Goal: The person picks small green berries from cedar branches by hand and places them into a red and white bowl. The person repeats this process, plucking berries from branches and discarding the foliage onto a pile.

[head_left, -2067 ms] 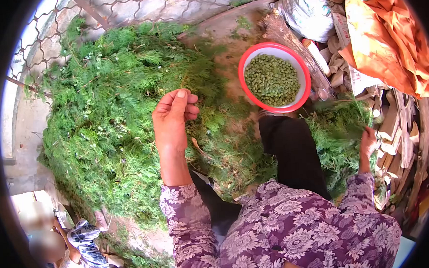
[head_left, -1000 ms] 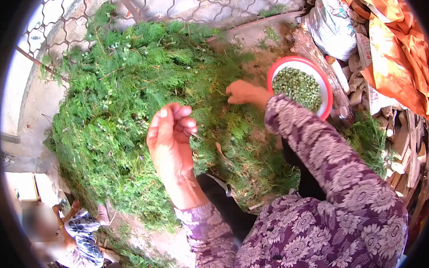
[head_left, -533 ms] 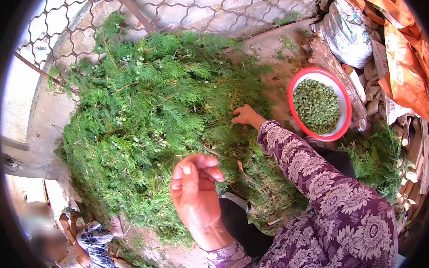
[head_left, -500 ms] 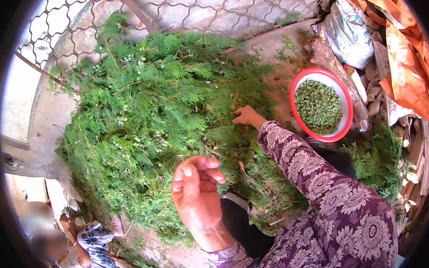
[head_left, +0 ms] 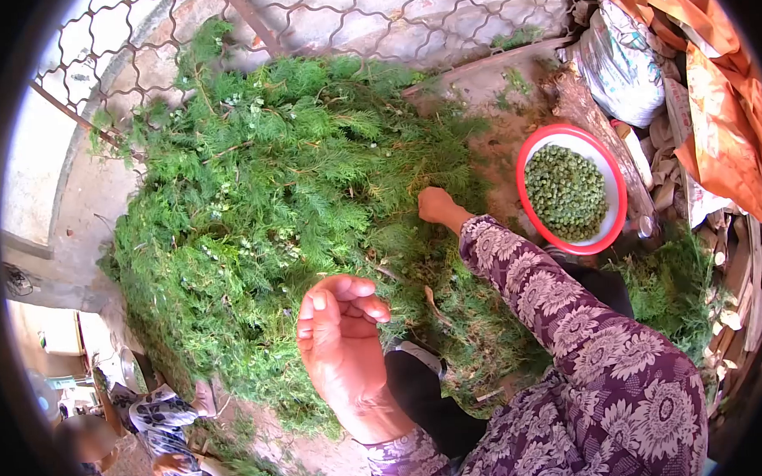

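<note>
A broad heap of cut green conifer branches (head_left: pixel 253 184), bearing small pale green cones, covers the ground before me. My right hand (head_left: pixel 441 206) is closed at the heap's right side, its fingertips turned down and hidden against the foliage; what they grip cannot be made out. Over the near edge of the heap, my left hand (head_left: pixel 345 357) is raised palm up with loosely curled fingers, and nothing shows in its palm. To the right stands a white basin with a red rim (head_left: pixel 527 208), holding many small green cones (head_left: pixel 566 189).
A wire mesh fence (head_left: pixel 407 19) runs along the far side. White sacks (head_left: pixel 623 66), an orange sheet (head_left: pixel 724 134) and split wood (head_left: pixel 743 284) crowd the right. More green branches (head_left: pixel 668 295) lie below the basin. Another person (head_left: pixel 141 448) sits at the lower left.
My right hand has gone from extended fingers to a closed shape at the branches. My left hand has shifted slightly left. At lower left, the other person's arms have moved.
</note>
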`<move>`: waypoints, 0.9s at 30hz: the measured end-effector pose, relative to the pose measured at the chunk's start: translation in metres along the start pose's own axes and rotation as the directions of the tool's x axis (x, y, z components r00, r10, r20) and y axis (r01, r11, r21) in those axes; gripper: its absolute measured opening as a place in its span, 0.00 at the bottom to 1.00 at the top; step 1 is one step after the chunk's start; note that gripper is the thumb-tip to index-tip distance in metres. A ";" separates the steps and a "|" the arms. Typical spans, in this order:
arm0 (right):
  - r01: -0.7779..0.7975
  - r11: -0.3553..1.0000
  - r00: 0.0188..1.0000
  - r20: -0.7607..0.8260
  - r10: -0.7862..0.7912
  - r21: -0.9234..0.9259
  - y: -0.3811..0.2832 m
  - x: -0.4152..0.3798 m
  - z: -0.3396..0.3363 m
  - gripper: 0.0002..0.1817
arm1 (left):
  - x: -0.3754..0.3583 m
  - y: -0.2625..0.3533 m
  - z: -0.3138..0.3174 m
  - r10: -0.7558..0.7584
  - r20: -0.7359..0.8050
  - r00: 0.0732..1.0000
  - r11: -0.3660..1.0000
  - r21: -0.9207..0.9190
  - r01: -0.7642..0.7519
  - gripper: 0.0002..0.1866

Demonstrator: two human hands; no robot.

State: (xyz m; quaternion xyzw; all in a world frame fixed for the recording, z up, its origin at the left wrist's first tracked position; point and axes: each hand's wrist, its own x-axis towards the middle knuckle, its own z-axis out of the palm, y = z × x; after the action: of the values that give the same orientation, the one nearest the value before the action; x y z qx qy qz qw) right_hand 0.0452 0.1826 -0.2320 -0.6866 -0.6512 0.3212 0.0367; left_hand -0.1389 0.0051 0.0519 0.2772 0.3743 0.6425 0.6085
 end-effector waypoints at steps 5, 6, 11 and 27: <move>0.030 0.996 0.995 0.093 -0.023 -0.084 -0.008 -0.022 -0.018 0.12 | 0.007 0.004 -0.001 0.024 -0.060 0.998 0.996 -0.082 -0.029 0.15; 0.066 0.996 0.996 0.066 -0.062 -0.053 -0.007 -0.033 -0.020 0.13 | 0.008 0.004 -0.001 0.029 -0.075 0.997 0.994 -0.099 -0.037 0.15; 0.070 0.997 0.995 0.071 -0.072 0.038 0.010 -0.077 -0.026 0.11 | 0.007 0.005 -0.006 0.003 -0.023 1.000 0.993 -0.122 -0.006 0.14; -0.255 0.928 0.923 0.355 0.149 0.272 0.088 -0.201 0.063 0.08 | 0.004 0.002 -0.006 -0.029 0.084 0.996 0.986 -0.162 0.043 0.11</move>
State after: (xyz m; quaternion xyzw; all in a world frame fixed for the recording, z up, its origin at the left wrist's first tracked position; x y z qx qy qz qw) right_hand 0.1018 -0.0381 -0.2446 -0.6729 -0.5136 0.5323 0.0025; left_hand -0.1448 0.0081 0.0496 0.2453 0.3000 0.6481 0.6555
